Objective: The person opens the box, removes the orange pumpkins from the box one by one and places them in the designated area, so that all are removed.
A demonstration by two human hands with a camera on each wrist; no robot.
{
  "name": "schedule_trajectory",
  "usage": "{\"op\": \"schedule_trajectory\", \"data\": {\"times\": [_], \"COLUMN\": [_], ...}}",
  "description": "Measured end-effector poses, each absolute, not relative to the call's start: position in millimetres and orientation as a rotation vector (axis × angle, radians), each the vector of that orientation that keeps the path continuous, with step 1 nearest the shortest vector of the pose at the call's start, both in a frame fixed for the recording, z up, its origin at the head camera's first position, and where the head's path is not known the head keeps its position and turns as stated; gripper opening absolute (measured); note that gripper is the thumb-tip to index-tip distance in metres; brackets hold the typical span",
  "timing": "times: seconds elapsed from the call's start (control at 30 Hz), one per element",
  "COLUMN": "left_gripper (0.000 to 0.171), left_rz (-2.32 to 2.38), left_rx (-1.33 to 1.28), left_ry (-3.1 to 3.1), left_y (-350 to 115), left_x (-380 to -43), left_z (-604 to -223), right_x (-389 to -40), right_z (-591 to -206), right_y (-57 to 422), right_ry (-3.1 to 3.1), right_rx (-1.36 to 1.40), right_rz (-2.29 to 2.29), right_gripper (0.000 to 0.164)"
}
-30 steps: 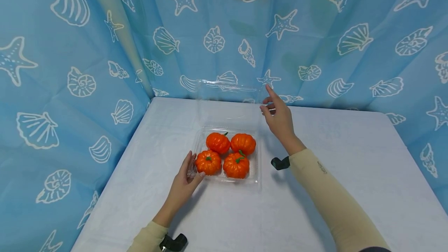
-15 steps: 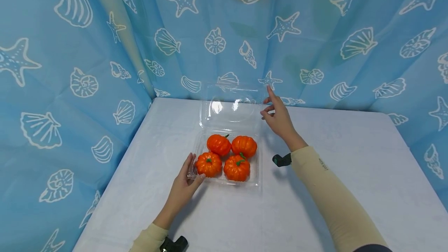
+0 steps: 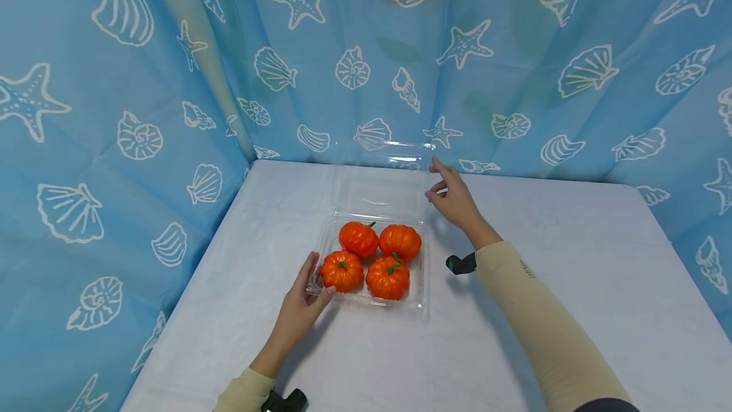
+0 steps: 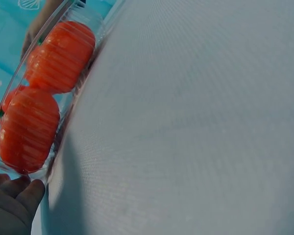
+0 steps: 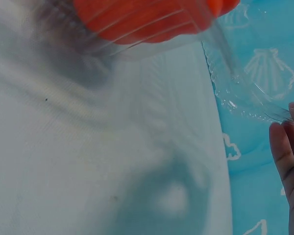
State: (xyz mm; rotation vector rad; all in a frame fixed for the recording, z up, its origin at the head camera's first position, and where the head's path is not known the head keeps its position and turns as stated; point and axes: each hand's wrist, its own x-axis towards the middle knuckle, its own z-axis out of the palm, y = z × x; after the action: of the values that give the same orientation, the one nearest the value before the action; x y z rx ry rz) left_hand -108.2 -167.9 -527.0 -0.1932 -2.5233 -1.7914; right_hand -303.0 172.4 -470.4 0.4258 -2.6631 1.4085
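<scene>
Several orange toy pumpkins (image 3: 342,271) with green stems sit in a clear plastic clamshell box (image 3: 424,272) on the table. The box's hinged lid (image 3: 377,192) stands raised at the back. At the front left corner my left hand (image 3: 301,307) grips the box, thumb on the front side and fingers along the left wall. In the left wrist view, my left fingertips (image 4: 32,193) touch the end of the box. My right hand (image 3: 455,201) holds the lid's right edge; in the right wrist view, thumb and fingers (image 5: 284,152) pinch its clear rim (image 5: 272,110).
A white cloth (image 3: 572,259) covers the table. A blue curtain (image 3: 503,37) with white shells and starfish hangs behind and at the left. A black wrist device (image 3: 460,264) is on each arm.
The lid has changed its tilt, and its top edge sits a little lower in the head view. My right index finger has come down. My left hand stays on the box corner.
</scene>
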Motion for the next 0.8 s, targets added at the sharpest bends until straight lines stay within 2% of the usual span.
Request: {"op": "schedule_trajectory", "data": {"times": [0.47,0.8], "left_gripper": [0.084,0.085], "left_rz": [-1.784,-1.796], "left_rx": [-0.178,-0.169], "left_ry": [-2.532,-2.524], "left_y": [-170,-169], "left_x": [-104,-103], "left_z": [-528,-526], "right_x": [-305,-305], "right_z": [-487,-494], "right_y": [171,171], "right_ry": [-2.818,-2.91], "right_rx": [0.337,0.263], "right_rz": [1.381,1.401], "right_gripper": [0.063,0.059]}}
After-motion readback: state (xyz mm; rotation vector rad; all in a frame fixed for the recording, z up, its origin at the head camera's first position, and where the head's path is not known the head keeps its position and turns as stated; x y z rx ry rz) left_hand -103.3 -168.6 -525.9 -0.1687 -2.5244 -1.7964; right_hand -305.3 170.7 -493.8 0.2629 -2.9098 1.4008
